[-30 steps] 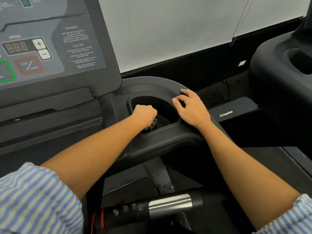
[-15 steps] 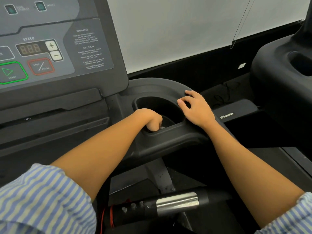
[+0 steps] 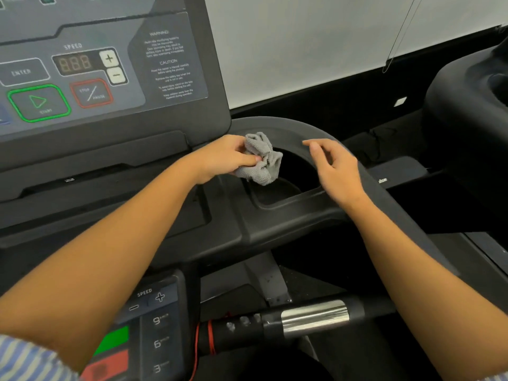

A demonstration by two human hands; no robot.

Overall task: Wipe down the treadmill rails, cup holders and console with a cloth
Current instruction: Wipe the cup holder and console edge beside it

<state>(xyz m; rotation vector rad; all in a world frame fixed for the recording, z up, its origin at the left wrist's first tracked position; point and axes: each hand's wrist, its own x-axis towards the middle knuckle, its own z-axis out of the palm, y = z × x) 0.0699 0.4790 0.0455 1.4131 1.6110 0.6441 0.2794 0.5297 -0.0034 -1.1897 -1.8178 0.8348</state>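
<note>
Spanning the left of the frame, the treadmill's grey console (image 3: 104,64) carries the word SPEED over an amber "888" readout, pale plus and minus keys, an ENTER key, a green-outlined START key and a red-outlined STOP/PAUSE key; a panel headed WARNING and CAUTION sits beside them, its small print too blurred to read. Below, a second keypad (image 3: 156,323) is marked SPEED with plus, minus, 9, 6 and 3, next to green and red blocks half hidden by the forearm, while a blue-and-white striped sleeve (image 3: 24,361) is cut off at the bottom corner. At centre, the person's left hand (image 3: 222,158) clutches a bunched grey terry cloth (image 3: 261,160), fingers curled into its folds, held over the near-left edge of the rounded, matte black cup holder (image 3: 288,202); whether the cloth touches the plastic cannot be told. The curved black rail (image 3: 288,127) arcs behind the well. The right hand (image 3: 338,171) is apart from the cloth, fingers loosely spread and holding nothing, over the holder's right rim. Lower down, a black handlebar (image 3: 242,328) shows a polished metal band and a red cord (image 3: 210,336). A white logo on the rail beyond the right wrist is partly hidden. At far right, a second dark machine (image 3: 467,111) is cropped by the frame.
</note>
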